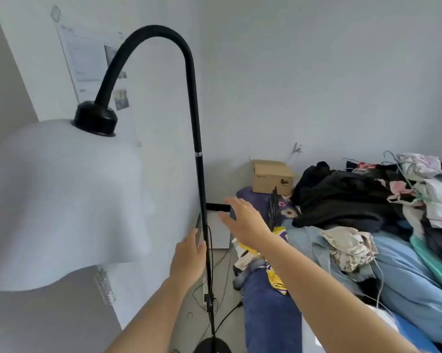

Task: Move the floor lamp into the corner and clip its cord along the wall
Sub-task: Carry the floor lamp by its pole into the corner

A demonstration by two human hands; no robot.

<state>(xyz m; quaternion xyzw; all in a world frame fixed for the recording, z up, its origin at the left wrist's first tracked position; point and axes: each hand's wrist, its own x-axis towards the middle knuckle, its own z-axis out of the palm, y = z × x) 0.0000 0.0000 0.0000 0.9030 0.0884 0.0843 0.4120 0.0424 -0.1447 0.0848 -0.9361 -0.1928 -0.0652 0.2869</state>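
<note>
The floor lamp's black pole [202, 189] stands upright in the middle, close to the room corner. Its gooseneck arches left to a white wavy shade [62, 200] that fills the left side. The round black base [212, 346] shows at the bottom edge. A thin black cord [210, 250] hangs along the pole down to the floor, near a white power strip [204, 289]. My left hand [188, 258] is just left of the pole with fingers extended against it or very close. My right hand [243, 220] hovers to the right of the pole, fingers spread, holding nothing.
A bed on the right carries a heap of clothes [355, 200] with wire hangers and a cardboard box [272, 177] by the wall. A white unit [220, 233] stands in the corner on the floor. Loose cables [222, 261] cross the floor. Papers [87, 59] are taped to the left wall.
</note>
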